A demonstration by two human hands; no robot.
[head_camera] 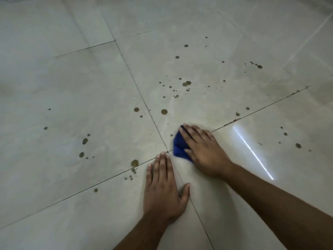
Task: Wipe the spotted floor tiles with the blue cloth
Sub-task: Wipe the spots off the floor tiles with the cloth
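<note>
While the left hand (163, 188) rests flat, the right hand (203, 150) presses the blue cloth (179, 147).

We saw dim, flat, greenish indoor light on the floor tiles (90, 105), with soft overall focus. A bright white glare streak (252, 152) cut across the glossy tile at right. Grout lines bent toward the edges, and the far corners darkened and blurred.
</note>
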